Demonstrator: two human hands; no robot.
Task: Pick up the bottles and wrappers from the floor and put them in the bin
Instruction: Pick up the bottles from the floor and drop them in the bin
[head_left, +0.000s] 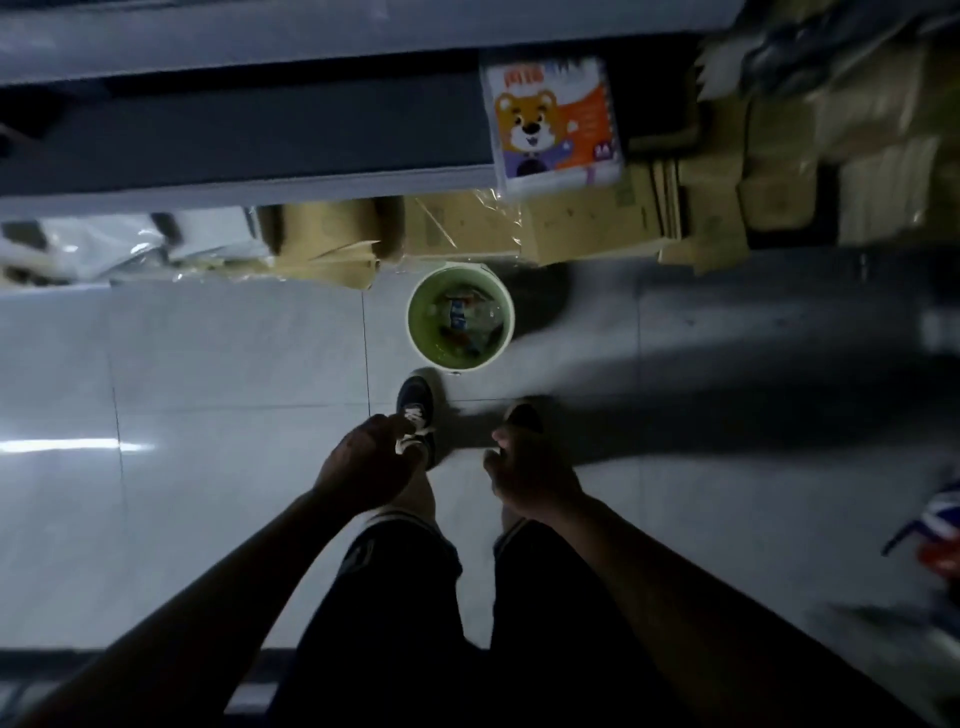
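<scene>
1. Bin (415, 332): pale green, round, upright on the tiled floor (208, 364) at 12 o'clock from the feet, just ahead of the left shoe (415, 410).
2. In the bin: a clear bottle (460, 314) with a blue label, plus wrappers (blurred, count unclear).
3. Left hand (363, 462): grip loosely curled, nothing in it.
4. Right hand (530, 473): grip curled, contents can't tell.
5. Cardboard boxes (571, 223) at 12 o'clock behind the bin; bear-print pack (553, 122) above them.
6. Red-blue item (935, 535) at 3 o'clock, too blurred to identify.
</scene>
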